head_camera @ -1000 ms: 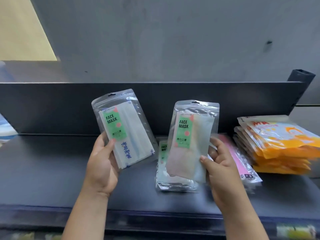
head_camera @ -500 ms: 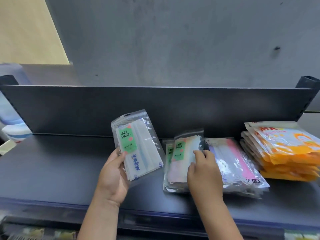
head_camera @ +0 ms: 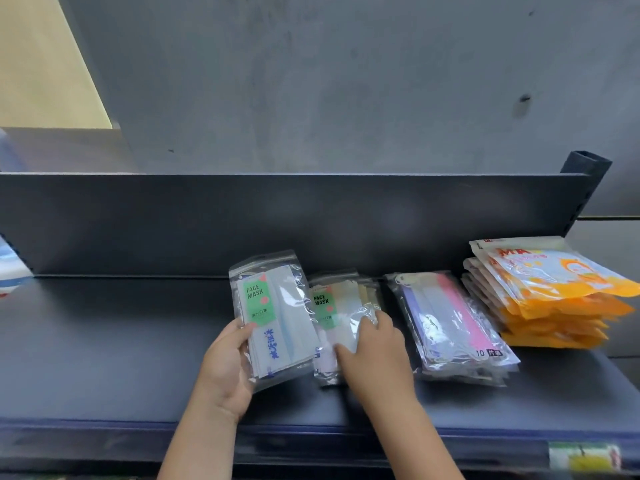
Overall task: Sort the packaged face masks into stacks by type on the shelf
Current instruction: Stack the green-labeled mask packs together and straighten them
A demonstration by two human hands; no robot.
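My left hand (head_camera: 225, 365) grips a clear pack of white and blue masks (head_camera: 277, 317) with a green FACE MASK label. It holds the pack tilted just above the shelf (head_camera: 104, 358). Right beside it lies a stack of green-label packs of pale pink masks (head_camera: 332, 306). My right hand (head_camera: 375, 355) is on the top pack of that stack, thumb across its face and fingers curled at its right edge. To the right lies a stack of clear packs with purple, white and pink masks (head_camera: 450, 320), then a stack of orange packs (head_camera: 554, 299).
The dark shelf has a tall back panel (head_camera: 277, 220) and a front lip (head_camera: 104, 434) with a price label (head_camera: 585, 455) at the right. A white and blue object (head_camera: 10, 268) shows at the left edge. A grey wall rises behind.
My right hand has brought its pale pink pack down onto the green-label stack. My left hand has lowered the white and blue pack close beside that stack.
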